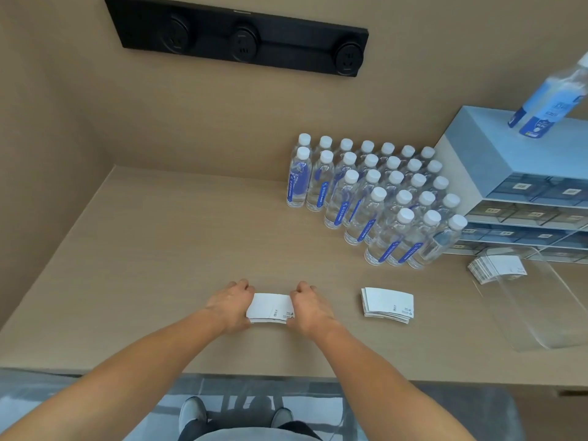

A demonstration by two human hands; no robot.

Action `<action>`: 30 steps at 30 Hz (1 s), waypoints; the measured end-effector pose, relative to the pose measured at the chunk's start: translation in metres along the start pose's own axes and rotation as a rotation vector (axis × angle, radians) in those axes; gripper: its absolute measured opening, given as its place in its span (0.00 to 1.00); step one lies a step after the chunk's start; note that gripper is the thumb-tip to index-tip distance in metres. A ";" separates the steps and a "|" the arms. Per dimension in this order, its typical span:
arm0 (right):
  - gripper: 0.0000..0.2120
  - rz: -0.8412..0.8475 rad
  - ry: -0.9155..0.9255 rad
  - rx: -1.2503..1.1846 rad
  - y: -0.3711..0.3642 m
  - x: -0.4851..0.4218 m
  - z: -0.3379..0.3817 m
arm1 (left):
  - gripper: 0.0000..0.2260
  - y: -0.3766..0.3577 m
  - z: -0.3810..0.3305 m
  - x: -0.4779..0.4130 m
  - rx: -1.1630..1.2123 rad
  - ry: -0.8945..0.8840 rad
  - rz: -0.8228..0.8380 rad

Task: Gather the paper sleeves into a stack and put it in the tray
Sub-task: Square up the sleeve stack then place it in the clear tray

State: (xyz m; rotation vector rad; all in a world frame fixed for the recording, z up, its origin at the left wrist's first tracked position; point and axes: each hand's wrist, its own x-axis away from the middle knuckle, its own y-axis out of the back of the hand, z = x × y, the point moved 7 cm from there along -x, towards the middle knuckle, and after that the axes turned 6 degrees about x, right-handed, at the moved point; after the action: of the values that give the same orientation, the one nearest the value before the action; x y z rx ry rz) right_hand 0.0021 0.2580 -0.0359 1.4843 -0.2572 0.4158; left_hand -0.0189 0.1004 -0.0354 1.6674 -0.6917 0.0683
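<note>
White paper sleeves [270,308] lie in a small stack near the front edge of the tabletop [143,249], about in its middle. The left hand [230,305] presses against the left end of this stack and the right hand [310,308] against the right end, so the stack is squeezed between both hands, with the fingers curled over its far edge. The stack rests on the wood-look surface.

A second stack of sleeves [388,304] lies flat just to the right of the right hand, not touching it. Further to the right, near the right edge of the tabletop, stands a clear plastic tray [534,313]; a third bunch of sleeves [496,268] is seen at its far end, fanned a little, but I cannot tell if it lies inside the tray or behind it.

Many water bottles [375,202] with white caps stand in rows toward the back right part of the tabletop. Beside them, at the right edge, is a grey-blue drawer cabinet [509,154], and two bottles [547,100] stand on its top. A black socket strip [238,36] is fixed on the wall behind.
</note>
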 end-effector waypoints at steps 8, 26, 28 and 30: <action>0.18 0.036 -0.003 -0.013 -0.019 -0.009 -0.002 | 0.19 -0.015 0.003 -0.010 -0.005 -0.002 0.032; 0.06 0.008 -0.194 -0.385 -0.002 -0.011 -0.025 | 0.12 -0.007 0.023 -0.002 0.352 0.301 0.018; 0.14 0.003 -0.376 -0.582 -0.003 -0.009 -0.038 | 0.16 -0.007 0.029 0.002 0.478 0.447 -0.013; 0.15 0.032 -0.499 -0.731 -0.005 -0.007 -0.044 | 0.16 -0.011 0.030 0.007 0.631 0.586 -0.026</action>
State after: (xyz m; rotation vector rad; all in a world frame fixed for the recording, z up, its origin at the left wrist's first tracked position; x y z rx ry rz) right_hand -0.0054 0.3005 -0.0470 0.8366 -0.7433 -0.0466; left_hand -0.0180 0.0709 -0.0493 2.1079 -0.1977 0.7922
